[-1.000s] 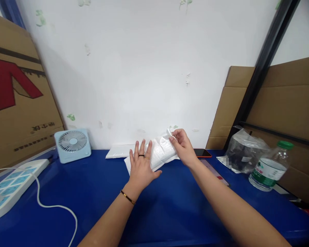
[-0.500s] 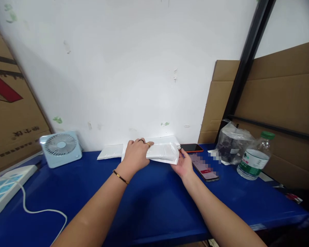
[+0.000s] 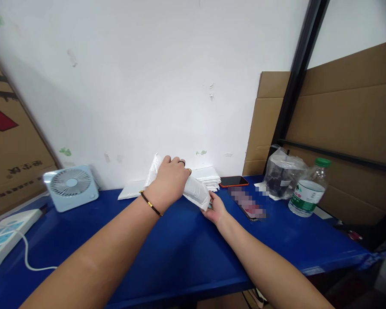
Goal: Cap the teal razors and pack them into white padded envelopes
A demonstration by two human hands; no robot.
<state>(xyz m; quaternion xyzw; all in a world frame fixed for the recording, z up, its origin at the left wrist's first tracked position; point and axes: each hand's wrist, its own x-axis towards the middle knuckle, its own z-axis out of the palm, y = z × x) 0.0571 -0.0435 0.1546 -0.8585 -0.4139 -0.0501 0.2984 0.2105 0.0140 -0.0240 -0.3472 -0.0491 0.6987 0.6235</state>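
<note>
Left hand grips from above a white padded plastic mailer pouch, tilted just above the blue worktop, while right hand pinches its lower right corner.

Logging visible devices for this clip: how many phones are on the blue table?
2. An orange-edged phone lies by the wall, right of the white packet stack; a second phone lies nearer, right of the right hand. Others may be hidden.
</note>
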